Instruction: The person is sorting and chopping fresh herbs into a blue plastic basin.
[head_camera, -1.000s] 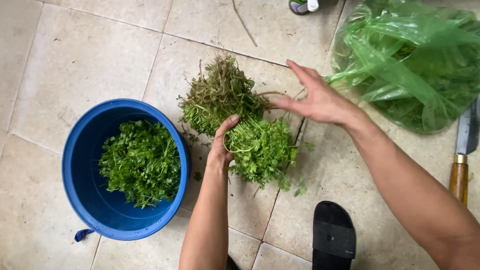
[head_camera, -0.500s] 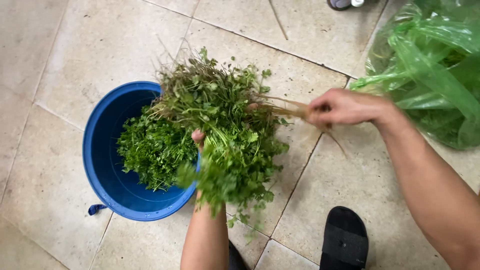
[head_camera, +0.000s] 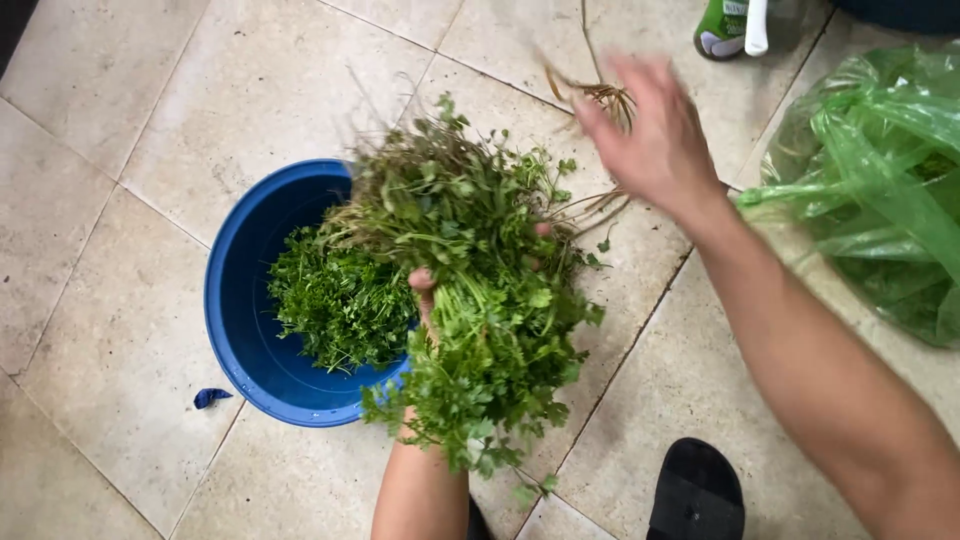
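My left hand (head_camera: 428, 296) grips a big bunch of green leafy herbs (head_camera: 480, 270) around its middle and holds it up over the right rim of a blue plastic basin (head_camera: 236, 330). Only a thumb and a fingertip show through the leaves. Cut green leaves (head_camera: 340, 300) lie inside the basin. My right hand (head_camera: 655, 140) is raised to the upper right of the bunch, blurred, with fingers spread, next to a few thin brown roots or stems (head_camera: 600, 95) at its fingertips. I cannot tell whether it holds them.
A green plastic bag (head_camera: 880, 190) with more greens lies at the right on the beige tiled floor. A black sandal (head_camera: 697, 490) is at the bottom. A green-and-white bottle (head_camera: 728, 25) stands at the top edge. A small blue scrap (head_camera: 210, 397) lies by the basin.
My left hand lifted the bunch off the floor and up over the basin's edge. My right hand pulled away from the root end and rose toward the upper right.
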